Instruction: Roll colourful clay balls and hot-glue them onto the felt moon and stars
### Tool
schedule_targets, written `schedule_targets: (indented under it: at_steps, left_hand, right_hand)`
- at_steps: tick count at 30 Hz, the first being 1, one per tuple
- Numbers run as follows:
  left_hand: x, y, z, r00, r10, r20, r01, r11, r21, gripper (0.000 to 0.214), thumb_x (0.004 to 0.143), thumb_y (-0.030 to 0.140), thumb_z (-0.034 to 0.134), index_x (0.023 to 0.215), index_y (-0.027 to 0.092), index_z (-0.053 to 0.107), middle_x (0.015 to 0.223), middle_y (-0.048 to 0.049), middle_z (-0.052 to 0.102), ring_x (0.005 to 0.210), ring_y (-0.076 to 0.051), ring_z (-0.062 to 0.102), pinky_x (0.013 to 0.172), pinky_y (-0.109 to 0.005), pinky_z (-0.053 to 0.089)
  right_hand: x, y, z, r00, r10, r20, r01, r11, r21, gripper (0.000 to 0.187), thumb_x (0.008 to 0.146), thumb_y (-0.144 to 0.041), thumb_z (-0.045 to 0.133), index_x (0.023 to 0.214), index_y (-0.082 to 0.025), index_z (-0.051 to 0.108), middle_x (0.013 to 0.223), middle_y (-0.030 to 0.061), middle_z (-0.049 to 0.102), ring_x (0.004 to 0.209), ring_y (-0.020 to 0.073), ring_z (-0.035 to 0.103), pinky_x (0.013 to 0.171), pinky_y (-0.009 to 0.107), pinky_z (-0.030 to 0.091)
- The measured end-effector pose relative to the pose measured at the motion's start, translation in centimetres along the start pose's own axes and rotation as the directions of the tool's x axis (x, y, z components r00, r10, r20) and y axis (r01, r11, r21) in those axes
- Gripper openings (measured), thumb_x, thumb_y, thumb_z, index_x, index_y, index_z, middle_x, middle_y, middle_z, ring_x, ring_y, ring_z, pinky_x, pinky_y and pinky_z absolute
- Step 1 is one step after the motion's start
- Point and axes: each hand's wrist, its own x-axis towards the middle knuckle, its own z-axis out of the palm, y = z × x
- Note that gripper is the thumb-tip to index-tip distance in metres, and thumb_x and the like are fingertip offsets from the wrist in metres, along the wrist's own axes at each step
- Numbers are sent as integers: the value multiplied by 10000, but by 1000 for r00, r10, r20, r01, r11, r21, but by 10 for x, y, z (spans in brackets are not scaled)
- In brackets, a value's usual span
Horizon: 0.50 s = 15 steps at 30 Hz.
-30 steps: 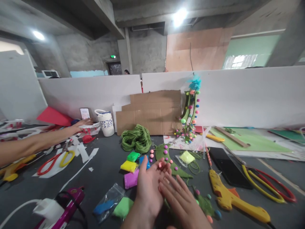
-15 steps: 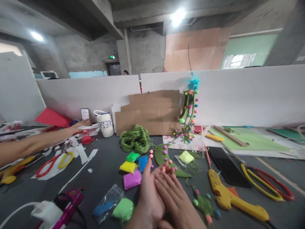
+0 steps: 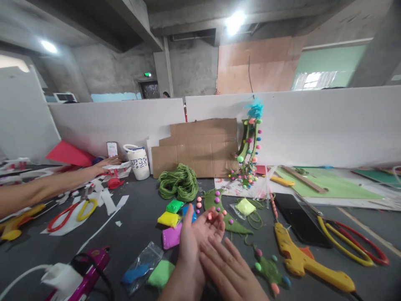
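My left hand point(image 3: 196, 234) is turned palm up, thumb out to the side and fingers slightly curled. A small coral-pink lump of clay point(image 3: 210, 215) rests on its fingers. Flat across the lower left palm lies my right hand point(image 3: 230, 265), palm down with fingers stretched out. Whether anything is between the palms is hidden. Just beyond the fingers is a green crescent-shaped piece point(image 3: 213, 200) dotted with purple and coral balls. Loose coral balls point(image 3: 199, 202) sit beside it. Packs of purple clay point(image 3: 171, 237), yellow clay point(image 3: 168, 219) and green clay point(image 3: 174, 205) lie left of my hands.
Right of my hands lie a yellow glue gun point(image 3: 310, 261), a black phone point(image 3: 300, 219) and scissors point(image 3: 347, 242). A green yarn bundle point(image 3: 178, 184) and a ball-covered hanging ornament point(image 3: 250, 146) are further back. Another person's arm point(image 3: 62, 182) reaches in from the left.
My right hand has slid back toward me and down, uncovering my left palm and fingers. The coral-pink lump now shows more plainly.
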Motion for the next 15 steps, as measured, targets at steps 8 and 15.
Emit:
schedule_targets:
  at_steps: [8,15]
  left_hand:
    - [3,1,-2,1000,20,5,-20,999,-38,436,884,481,411,924,76,567,782,-105,612,715,-166,632,704,-265,512]
    - [-1,-2,2,1000,15,-6,-15,1000,24,383,887,457,411,894,109,571,767,-87,614,711,-174,631,677,-277,518]
  right_hand:
    - [-1,0,3,1000,-3,-5,3,1000,-11,503,993,-457,291,1227,-121,583,1289,28,603,1323,180,383,1150,334,102]
    - [-2,1,3,999,50,-22,-49,998,26,589,967,-529,297,1215,-78,583,1284,79,605,1352,203,328,1145,351,134]
